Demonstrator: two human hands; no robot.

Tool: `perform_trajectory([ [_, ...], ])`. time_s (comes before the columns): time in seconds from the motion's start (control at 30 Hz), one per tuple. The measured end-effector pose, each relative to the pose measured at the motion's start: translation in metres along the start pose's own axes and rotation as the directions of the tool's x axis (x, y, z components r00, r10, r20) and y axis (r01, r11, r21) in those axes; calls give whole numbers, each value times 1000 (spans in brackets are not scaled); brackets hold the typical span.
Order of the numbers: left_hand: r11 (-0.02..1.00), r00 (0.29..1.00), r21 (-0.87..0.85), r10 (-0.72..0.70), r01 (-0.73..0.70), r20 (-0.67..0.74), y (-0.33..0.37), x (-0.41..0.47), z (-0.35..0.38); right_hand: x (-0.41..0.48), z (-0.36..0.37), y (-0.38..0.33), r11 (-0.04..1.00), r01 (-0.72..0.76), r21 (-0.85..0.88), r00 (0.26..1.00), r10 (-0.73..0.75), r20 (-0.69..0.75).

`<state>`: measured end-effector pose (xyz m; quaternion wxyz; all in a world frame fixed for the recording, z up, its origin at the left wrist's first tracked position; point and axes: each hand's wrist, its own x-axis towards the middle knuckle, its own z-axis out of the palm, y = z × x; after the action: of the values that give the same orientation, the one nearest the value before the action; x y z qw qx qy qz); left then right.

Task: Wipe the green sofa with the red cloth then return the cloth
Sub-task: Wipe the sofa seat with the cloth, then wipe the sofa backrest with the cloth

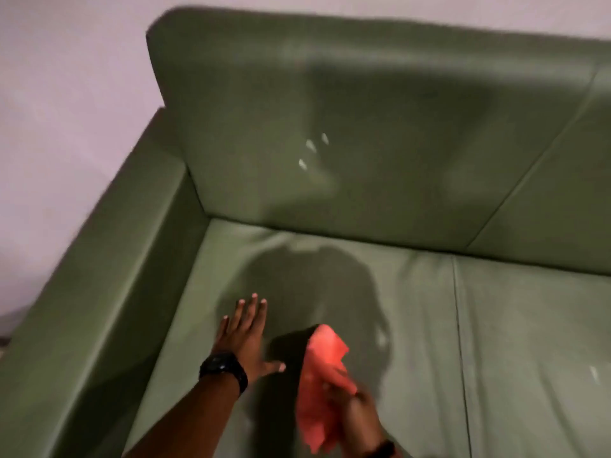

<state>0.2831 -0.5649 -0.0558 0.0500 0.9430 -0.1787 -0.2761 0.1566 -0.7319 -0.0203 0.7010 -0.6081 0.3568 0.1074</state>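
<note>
The green sofa [380, 166] fills the view, with its backrest at the top and its left seat cushion below. My left hand [246, 335], with a black watch on the wrist, lies flat and spread on the left seat cushion. To its right, my right hand [355, 413] grips the red cloth [322, 385], which hangs bunched just above the seat. A few small white marks [310, 147] show on the backrest. The picture is blurred by motion.
The sofa's left armrest [109, 266] runs along the left side, with a pale wall [66, 94] behind it. A seam [461, 342] divides the left seat cushion from the right one. One more white mark [594, 373] lies on the right cushion.
</note>
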Motion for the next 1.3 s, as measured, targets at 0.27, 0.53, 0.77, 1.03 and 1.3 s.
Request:
perform_trajectory([
  [0.27,993,803,102,107,-58,-586,28,105,-192,44,2,-208,732,651,201,687,-456,-566],
  [0.53,979,628,196,183,-49,-756,23,178,-221,169,45,-262,50,499,-865,405,-896,182],
  [0.77,952,529,300,286,-61,-799,5,197,-214,213,25,-211,-599,392,-698,361,-598,716],
  [1.03,956,460,280,289,-90,-839,4,201,-212,219,23,-199,-597,287,-749,341,-667,663],
  [1.3,953,557,287,289,-93,-779,8,201,-208,214,33,-229,-441,171,-881,308,-826,473],
])
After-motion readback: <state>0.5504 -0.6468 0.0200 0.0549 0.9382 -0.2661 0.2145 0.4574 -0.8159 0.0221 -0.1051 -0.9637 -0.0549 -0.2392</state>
